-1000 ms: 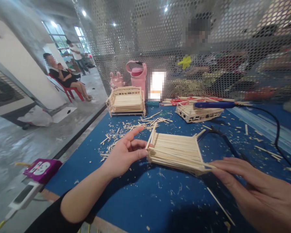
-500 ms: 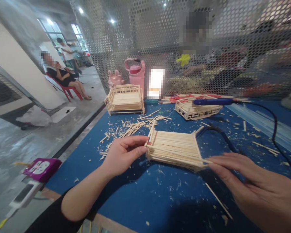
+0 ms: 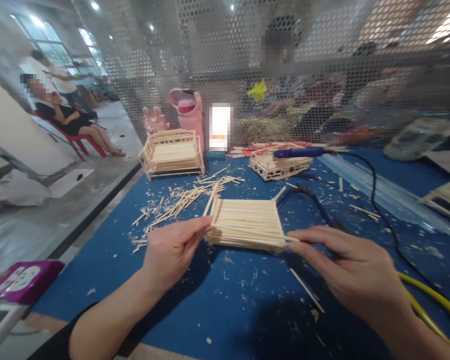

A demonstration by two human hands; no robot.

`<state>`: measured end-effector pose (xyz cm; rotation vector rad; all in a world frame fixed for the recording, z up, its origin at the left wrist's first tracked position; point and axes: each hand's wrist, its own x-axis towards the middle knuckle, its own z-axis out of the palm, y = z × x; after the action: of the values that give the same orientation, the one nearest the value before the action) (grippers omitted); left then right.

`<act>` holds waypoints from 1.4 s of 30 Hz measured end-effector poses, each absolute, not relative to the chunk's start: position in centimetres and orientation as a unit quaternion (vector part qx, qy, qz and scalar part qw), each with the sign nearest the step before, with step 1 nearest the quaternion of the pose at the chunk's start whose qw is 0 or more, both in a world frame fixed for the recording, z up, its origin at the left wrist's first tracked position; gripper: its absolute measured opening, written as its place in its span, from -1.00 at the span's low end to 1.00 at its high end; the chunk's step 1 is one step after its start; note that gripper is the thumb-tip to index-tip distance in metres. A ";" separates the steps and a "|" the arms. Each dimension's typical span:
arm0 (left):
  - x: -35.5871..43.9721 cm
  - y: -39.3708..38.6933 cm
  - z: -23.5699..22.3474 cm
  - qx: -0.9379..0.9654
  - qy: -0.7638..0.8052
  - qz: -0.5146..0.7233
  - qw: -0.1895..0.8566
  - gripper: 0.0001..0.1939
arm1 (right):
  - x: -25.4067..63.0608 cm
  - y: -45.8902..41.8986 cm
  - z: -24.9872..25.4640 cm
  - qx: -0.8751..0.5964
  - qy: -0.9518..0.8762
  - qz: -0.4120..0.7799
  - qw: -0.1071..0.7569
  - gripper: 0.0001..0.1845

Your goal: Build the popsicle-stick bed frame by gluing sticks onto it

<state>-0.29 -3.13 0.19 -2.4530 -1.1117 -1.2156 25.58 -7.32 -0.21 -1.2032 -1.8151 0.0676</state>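
Observation:
A small model of pale wooden sticks, with a slatted top and short posts at its corners, is held at the blue tabletop. My left hand is closed on its left front corner, thumb and fingers pinched together. A thin wooden stick runs slantwise along the front of the slats. Its right end juts past the model, pinched between the thumb and fingers of my right hand. The left fingertips hide the stick's other end, so whether they grip it too is unclear.
Behind are a finished-looking stick bench, another stick frame with a blue-handled corded tool on it, and a pink bottle. Loose sticks and chips litter the table. A perforated metal screen stands beyond; a person sits left.
The whole view has shifted, so table things appear further left. Both hands keep their hold on the model and stick, and the stick's right end remains pinched.

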 end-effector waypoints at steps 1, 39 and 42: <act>-0.3 -3.1 0.3 -0.826 -0.376 -0.407 0.098 -0.82 | 25.7 -7.2 -0.2 -0.488 -0.736 0.048 0.467 -0.85; -0.4 -2.9 0.4 -0.827 -0.386 -0.396 0.099 -0.80 | 25.6 -6.9 -0.5 -0.502 -0.681 0.157 0.509 -0.89; -0.3 -2.9 0.5 -0.831 -0.377 -0.395 0.108 -0.79 | 25.5 -7.1 -0.4 -0.509 -0.680 0.133 0.511 -0.88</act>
<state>-0.31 -2.88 0.52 -2.4442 -1.1104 -1.1608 25.45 -7.06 -0.41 -1.2257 -1.6365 0.3205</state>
